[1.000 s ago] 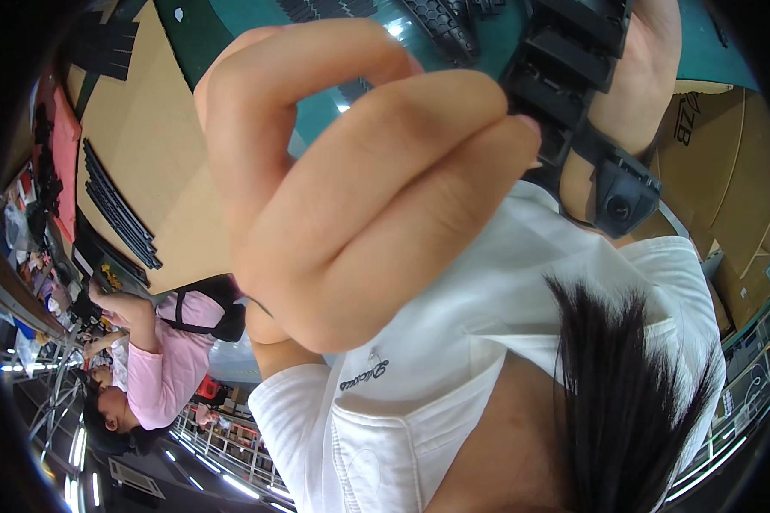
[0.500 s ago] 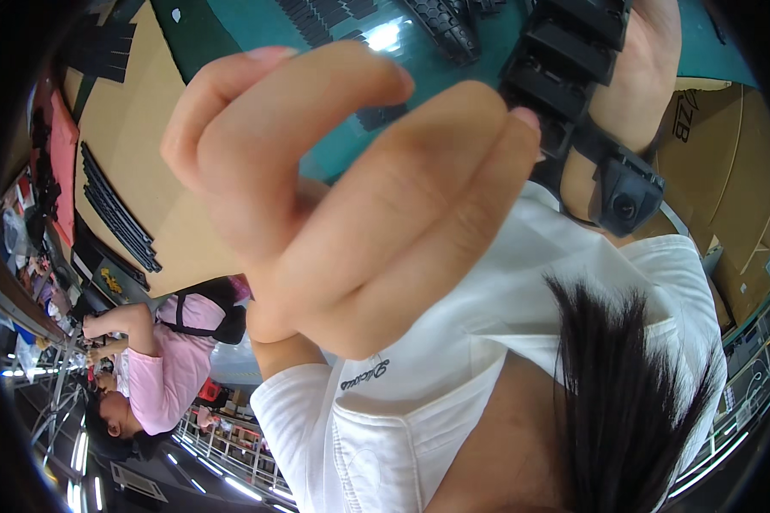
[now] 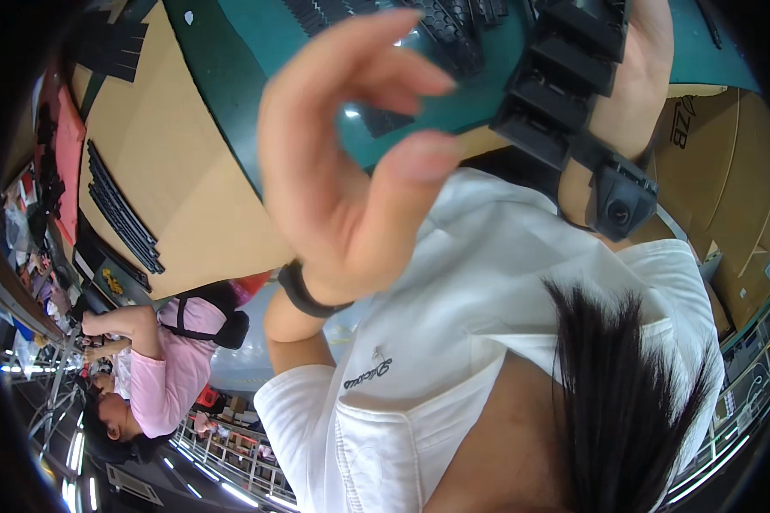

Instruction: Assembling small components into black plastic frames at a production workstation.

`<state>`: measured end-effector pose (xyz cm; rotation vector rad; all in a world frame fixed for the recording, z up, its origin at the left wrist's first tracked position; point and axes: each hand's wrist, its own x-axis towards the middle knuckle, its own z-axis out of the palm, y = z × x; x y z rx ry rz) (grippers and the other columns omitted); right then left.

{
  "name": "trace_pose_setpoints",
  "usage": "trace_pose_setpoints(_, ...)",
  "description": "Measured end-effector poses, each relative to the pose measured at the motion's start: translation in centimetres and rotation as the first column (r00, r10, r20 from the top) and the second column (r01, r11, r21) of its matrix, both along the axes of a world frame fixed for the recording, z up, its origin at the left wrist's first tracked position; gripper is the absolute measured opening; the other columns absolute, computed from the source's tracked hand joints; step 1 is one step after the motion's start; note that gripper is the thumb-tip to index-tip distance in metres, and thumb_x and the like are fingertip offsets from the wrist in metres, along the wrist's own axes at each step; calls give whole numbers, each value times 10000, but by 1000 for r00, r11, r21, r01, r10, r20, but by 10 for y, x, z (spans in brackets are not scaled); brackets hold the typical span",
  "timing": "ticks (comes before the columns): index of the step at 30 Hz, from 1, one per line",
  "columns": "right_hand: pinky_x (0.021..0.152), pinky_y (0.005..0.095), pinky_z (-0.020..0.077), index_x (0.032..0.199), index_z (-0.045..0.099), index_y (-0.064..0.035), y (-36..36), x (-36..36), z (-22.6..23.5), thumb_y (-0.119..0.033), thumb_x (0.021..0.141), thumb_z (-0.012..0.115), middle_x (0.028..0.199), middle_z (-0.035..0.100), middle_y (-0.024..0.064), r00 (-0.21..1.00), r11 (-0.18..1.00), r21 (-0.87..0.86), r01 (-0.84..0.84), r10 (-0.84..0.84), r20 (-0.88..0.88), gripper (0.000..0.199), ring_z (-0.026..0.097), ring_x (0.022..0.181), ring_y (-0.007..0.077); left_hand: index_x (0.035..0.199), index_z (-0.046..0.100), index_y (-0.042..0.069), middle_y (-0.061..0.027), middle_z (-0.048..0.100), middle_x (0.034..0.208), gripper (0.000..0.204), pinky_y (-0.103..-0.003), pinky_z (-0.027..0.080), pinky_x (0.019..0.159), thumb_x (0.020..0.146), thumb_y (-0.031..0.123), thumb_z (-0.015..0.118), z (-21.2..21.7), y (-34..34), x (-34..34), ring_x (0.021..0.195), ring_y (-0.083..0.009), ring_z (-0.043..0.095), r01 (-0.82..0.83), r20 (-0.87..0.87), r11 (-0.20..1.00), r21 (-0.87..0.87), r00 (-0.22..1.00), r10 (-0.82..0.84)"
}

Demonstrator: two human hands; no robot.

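Note:
My left hand (image 3: pixel 342 162) is raised in mid-view, slightly blurred, a dark band round its wrist. Its fingers are loosely curled and apart from the thumb, with nothing visible between them. To its right, my right hand (image 3: pixel 648 64) holds a black plastic part (image 3: pixel 560 85) made of several open rectangular compartments in a stepped row. The part hides most of that hand's fingers, and the upper end runs out of the picture. Strapped to my right wrist is a small black camera (image 3: pixel 626 201). A gap separates the left fingertips from the part.
Behind my hands lies a teal table mat (image 3: pixel 235 60) bearing black honeycomb-patterned pieces (image 3: pixel 453 38). Cardboard (image 3: pixel 205 188) at left carries a row of thin black strips (image 3: pixel 120 209) and flat black pieces (image 3: pixel 115 47). A person in pink (image 3: pixel 175 376) works at far left. Cardboard boxes (image 3: pixel 714 179) stand right.
My left hand has drawn back from the black plastic part, its fingers and thumb now spreading apart. The part, still in my right hand, has shifted slightly.

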<state>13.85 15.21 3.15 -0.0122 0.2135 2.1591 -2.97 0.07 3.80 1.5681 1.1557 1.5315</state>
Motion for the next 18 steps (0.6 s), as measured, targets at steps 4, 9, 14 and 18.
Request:
trace_pose_setpoints(4,692,278,603,836,524,-17,0,0,6,-54,971,590,740,584,43,995,999,40,2,-6,102,155,615,673,142,1449,365,-41,-191,705,983,556,-302,541,687,976,96,622,14,-2,12,810,-212,662,208,548,909,-361,836,27)
trace_pose_setpoints(9,658,260,574,815,521,-33,5,-2,0,-66,969,579,692,564,18,994,999,28,-16,13,113,168,586,631,115,1427,263,-32,-213,707,895,549,-318,577,674,1007,42,608,37,0,36,703,-228,678,177,535,860,-480,836,127)
trace_pose_setpoints(14,654,252,555,824,542,-41,11,1,-4,-98,958,602,688,566,2,989,1000,27,-9,5,151,157,583,624,107,1403,250,-23,-227,712,962,479,-394,609,724,1062,119,555,32,-3,36,741,-284,719,161,577,886,-435,805,137)
trace_pose_setpoints(18,685,273,522,922,555,-32,1,-5,1,-98,916,637,726,536,2,973,999,49,-11,-1,232,106,560,654,107,1408,303,-11,-212,717,1037,487,-394,582,833,1102,326,475,26,-3,26,886,-312,734,180,509,867,-464,855,95)
